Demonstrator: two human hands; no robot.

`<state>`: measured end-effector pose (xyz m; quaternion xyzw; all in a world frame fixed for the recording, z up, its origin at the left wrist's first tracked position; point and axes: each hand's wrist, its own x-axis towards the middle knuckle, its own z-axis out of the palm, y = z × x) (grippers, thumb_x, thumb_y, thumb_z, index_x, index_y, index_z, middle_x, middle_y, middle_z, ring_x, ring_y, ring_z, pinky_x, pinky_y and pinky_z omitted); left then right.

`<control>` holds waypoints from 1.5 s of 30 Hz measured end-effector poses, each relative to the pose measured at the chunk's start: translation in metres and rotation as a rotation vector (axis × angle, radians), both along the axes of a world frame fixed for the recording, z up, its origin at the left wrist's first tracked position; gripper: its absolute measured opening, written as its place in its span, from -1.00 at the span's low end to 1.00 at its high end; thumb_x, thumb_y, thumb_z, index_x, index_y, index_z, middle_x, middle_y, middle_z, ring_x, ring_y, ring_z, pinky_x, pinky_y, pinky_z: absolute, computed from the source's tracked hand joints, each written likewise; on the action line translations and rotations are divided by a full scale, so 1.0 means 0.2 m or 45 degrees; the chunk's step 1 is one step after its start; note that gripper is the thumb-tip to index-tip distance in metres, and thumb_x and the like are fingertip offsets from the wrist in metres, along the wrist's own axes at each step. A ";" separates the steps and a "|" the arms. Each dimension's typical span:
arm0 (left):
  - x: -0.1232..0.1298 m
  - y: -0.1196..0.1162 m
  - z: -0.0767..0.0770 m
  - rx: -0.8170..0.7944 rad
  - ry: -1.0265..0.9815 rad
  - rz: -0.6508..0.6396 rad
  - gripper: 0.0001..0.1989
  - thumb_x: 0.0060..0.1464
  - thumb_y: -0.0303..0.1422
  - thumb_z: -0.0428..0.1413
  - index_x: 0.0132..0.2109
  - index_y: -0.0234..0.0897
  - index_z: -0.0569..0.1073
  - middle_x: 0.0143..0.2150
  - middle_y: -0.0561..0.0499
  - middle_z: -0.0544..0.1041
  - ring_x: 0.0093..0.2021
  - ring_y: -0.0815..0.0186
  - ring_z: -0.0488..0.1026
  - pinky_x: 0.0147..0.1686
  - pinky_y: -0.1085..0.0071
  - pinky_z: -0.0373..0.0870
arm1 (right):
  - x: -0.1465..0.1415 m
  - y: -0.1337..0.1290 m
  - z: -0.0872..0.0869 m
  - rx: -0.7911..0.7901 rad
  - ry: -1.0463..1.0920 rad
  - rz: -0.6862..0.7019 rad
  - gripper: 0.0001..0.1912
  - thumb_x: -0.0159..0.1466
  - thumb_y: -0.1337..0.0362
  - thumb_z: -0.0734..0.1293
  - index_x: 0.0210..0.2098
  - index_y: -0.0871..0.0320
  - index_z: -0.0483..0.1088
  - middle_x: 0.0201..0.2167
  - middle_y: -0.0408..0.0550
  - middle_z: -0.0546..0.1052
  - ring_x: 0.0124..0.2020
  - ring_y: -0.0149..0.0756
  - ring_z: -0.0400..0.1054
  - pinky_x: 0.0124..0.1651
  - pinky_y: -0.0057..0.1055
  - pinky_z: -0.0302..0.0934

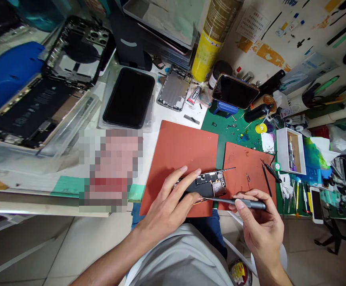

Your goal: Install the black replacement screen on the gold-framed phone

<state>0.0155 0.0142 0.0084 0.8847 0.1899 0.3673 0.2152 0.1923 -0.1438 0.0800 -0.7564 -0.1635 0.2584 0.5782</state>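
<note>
An opened phone (219,187) with its inner parts showing lies near the front edge of a reddish-brown mat (185,147). My left hand (173,198) grips its left end, with fingers over the top edge and the thumb side at the lower edge. Between the fingers and thumb of my right hand (259,218) is a slim grey tool (250,203). Its thin tip points left and reaches the phone's lower edge, close to my left hand; the exact contact is too small to make out.
A second reddish-brown mat (235,159) holds tweezers (270,171). Behind stand a propped phone (235,91) and a yellow can (208,51). At left are a black phone (129,98) and a large opened phone (33,111). A white box (290,151) sits at right.
</note>
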 end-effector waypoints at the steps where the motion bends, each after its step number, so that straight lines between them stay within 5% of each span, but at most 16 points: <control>1: 0.00 0.00 0.00 -0.002 -0.002 0.000 -0.83 0.28 -0.56 0.30 -0.04 -0.26 0.58 0.46 -0.19 0.44 0.59 -0.03 0.16 0.47 0.06 0.38 | 0.00 0.00 0.00 0.008 0.000 0.001 -0.62 0.26 0.25 0.66 -0.01 0.07 0.54 -0.15 0.01 0.75 -0.32 -0.23 0.68 -0.21 -0.35 0.63; 14: 0.00 -0.01 0.00 -0.017 0.018 -0.001 -0.83 0.27 -0.54 0.33 -0.05 -0.25 0.59 0.46 -0.18 0.46 0.57 -0.04 0.20 0.44 0.05 0.42 | 0.00 0.01 0.01 -0.063 -0.050 -0.006 -0.60 0.24 0.18 0.68 -0.03 0.11 0.54 -0.16 0.06 0.76 -0.34 -0.19 0.67 -0.24 -0.29 0.63; 19: 0.01 0.00 0.01 0.014 0.004 0.013 -0.82 0.28 -0.39 0.37 -0.05 -0.32 0.56 0.40 -0.28 0.51 0.54 -0.06 0.26 0.44 0.03 0.42 | 0.00 0.01 0.03 -0.014 -0.084 0.009 -0.64 0.27 0.25 0.66 -0.03 0.09 0.54 -0.18 0.02 0.76 -0.36 -0.22 0.68 -0.25 -0.32 0.66; 24: 0.01 0.00 0.01 0.029 -0.014 0.008 -0.79 0.28 -0.27 0.37 -0.13 -0.31 0.55 0.40 -0.31 0.51 0.53 -0.11 0.27 0.44 0.00 0.44 | -0.01 0.04 0.04 0.040 -0.551 0.084 -0.64 0.28 0.35 0.62 0.03 0.06 0.55 -0.20 -0.04 0.75 -0.30 -0.17 0.71 -0.20 -0.29 0.69; 30: 0.02 0.00 0.01 0.052 -0.054 0.021 -0.85 0.22 -0.41 0.39 -0.15 -0.32 0.58 0.40 -0.32 0.52 0.52 -0.16 0.29 0.43 -0.07 0.47 | -0.01 0.08 0.03 0.021 -1.180 0.474 -0.33 0.22 0.54 0.59 0.25 -0.02 0.49 -0.10 -0.07 0.75 -0.25 -0.17 0.73 -0.10 -0.30 0.71; 45: 0.02 0.01 -0.01 0.161 -0.055 0.045 -0.91 0.22 -0.51 0.32 -0.12 -0.37 0.61 0.36 -0.28 0.57 0.54 -0.10 0.28 0.48 -0.02 0.43 | 0.00 0.14 0.05 -0.095 -1.420 0.602 -0.36 0.30 0.46 0.57 0.31 -0.01 0.43 -0.20 -0.08 0.77 -0.33 -0.17 0.74 -0.15 -0.35 0.71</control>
